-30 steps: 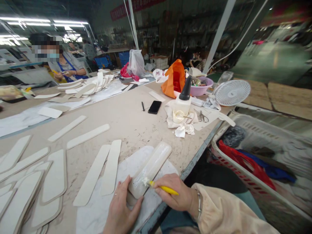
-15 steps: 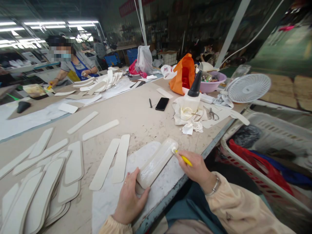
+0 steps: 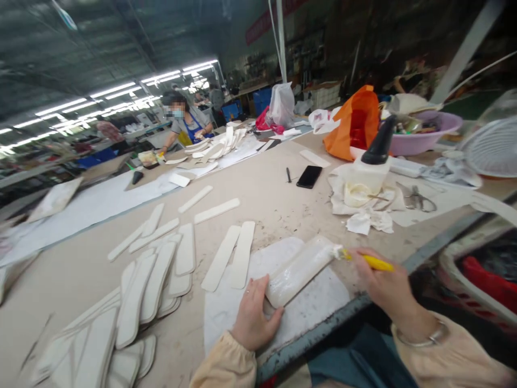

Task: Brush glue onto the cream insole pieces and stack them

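Note:
A pale, rounded strip [image 3: 297, 274], wet and glossy on top, lies on a white sheet [image 3: 226, 315] near the table edge. My left hand [image 3: 256, 312] holds its near-left end, with the thumb on one side and the fingers on the other. In my right hand [image 3: 383, 288] is a small brush with a yellow handle [image 3: 377, 263]. White paste coats its bristles, which touch the strip's far-right end. Two dry strips [image 3: 243, 253] lie just left of the sheet. A large pile of similar strips [image 3: 135, 296] spreads out further left.
Beyond the sheet stand a white container with a black cone [image 3: 379, 140], crumpled paper [image 3: 369, 220], scissors [image 3: 420, 199] and a phone [image 3: 309, 177]. An orange bag [image 3: 349, 126], purple basin [image 3: 428, 129] and fan [image 3: 493, 145] are behind. A co-worker [image 3: 188, 124] sits across the table.
The camera view has swung left, so everything sits further right in the picture. The brush has moved slightly outward to the strip's far end. My left hand keeps its hold.

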Demonstrator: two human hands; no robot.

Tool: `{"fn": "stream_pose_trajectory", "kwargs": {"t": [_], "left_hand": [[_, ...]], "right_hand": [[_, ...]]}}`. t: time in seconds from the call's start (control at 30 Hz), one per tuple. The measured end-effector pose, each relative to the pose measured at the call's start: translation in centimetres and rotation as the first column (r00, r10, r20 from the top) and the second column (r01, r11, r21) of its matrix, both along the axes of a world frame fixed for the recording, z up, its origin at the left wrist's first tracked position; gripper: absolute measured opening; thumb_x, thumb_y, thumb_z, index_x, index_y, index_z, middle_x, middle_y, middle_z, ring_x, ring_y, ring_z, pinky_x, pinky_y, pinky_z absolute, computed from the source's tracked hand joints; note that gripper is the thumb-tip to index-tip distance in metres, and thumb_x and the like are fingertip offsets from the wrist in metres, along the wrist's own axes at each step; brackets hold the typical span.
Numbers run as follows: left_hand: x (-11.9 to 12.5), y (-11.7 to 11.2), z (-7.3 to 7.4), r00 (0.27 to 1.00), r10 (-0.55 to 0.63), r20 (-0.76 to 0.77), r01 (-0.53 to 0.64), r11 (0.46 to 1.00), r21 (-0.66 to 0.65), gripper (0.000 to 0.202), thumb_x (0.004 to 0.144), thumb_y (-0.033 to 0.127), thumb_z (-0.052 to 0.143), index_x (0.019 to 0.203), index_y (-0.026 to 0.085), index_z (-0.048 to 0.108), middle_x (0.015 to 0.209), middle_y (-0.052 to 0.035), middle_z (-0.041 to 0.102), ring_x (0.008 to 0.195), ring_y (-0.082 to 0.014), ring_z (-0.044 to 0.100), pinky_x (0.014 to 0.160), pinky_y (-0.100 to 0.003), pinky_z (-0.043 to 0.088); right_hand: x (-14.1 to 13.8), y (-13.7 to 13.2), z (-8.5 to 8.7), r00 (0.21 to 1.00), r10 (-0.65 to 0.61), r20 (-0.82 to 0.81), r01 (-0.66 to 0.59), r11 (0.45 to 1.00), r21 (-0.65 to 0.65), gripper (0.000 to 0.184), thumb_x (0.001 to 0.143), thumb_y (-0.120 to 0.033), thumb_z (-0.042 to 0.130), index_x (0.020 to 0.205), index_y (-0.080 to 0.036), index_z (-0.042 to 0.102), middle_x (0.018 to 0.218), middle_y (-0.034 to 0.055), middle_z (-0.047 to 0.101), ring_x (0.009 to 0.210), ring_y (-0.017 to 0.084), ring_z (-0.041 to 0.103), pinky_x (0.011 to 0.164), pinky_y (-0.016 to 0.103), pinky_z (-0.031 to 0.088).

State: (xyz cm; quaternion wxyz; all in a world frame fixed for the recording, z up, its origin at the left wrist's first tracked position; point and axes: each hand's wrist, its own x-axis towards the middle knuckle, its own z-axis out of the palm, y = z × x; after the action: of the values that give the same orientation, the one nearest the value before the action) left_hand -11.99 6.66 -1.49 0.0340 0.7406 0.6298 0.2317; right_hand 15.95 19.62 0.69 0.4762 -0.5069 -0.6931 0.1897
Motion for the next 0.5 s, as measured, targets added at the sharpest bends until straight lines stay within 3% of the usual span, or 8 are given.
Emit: {"fn": "stream_pose_trajectory", "kwargs": {"t": [0.1,0.2,0.33,0.5], "left_hand": [[0.0,0.0,0.4,1.000,-0.003,0.020,0.004,0.999,-0.045,0.071,0.073,0.029,0.061,0.135,0.013,0.032,0.127,-0.0156,0.054,0.120,-0.0264,0.049,0.107,-0.050,0.035],[-0.1,-0.1,0.5,1.000,-0.011,0.022,0.012,0.998,-0.057,0.071,0.072,0.030,0.061,0.136,0.013,0.034,0.129,-0.0156,0.052,0.121,-0.0268,0.048,0.107,-0.051,0.034],[-0.2,-0.3,0.3,1.000,-0.016,-0.003,0.015,0.999,-0.044,0.070,0.073,0.031,0.061,0.136,0.013,0.036,0.130,-0.0164,0.052,0.122,-0.0276,0.047,0.107,-0.051,0.035],[-0.3,-0.6,0.3,1.000,0.008,0.014,-0.008,1.000,-0.009,0.063,0.075,0.034,0.061,0.131,0.011,0.043,0.132,-0.0187,0.048,0.123,-0.0275,0.046,0.102,-0.044,0.043]], "right_hand": [[0.9,0.7,0.0,0.997,-0.081,0.008,0.081,0.997,-0.012,0.024,0.088,-0.040,0.049,0.088,-0.019,0.061,0.067,0.0053,0.064,0.060,0.020,0.062,0.060,0.032,0.049],[0.7,0.2,0.6,0.998,-0.063,0.023,0.062,0.998,0.032,0.026,0.088,-0.042,0.047,0.088,-0.020,0.061,0.060,0.0021,0.061,0.054,0.017,0.060,0.056,0.029,0.049],[0.3,-0.1,1.2,0.999,-0.020,0.030,0.017,0.993,0.114,0.025,0.089,-0.039,0.047,0.085,-0.020,0.062,0.063,0.0025,0.064,0.056,0.017,0.062,0.059,0.028,0.050],[0.6,0.1,1.0,1.000,-0.013,-0.008,0.014,0.993,0.118,0.020,0.089,-0.035,0.049,0.088,-0.020,0.062,0.067,0.0027,0.066,0.056,0.016,0.063,0.058,0.028,0.050]]}}
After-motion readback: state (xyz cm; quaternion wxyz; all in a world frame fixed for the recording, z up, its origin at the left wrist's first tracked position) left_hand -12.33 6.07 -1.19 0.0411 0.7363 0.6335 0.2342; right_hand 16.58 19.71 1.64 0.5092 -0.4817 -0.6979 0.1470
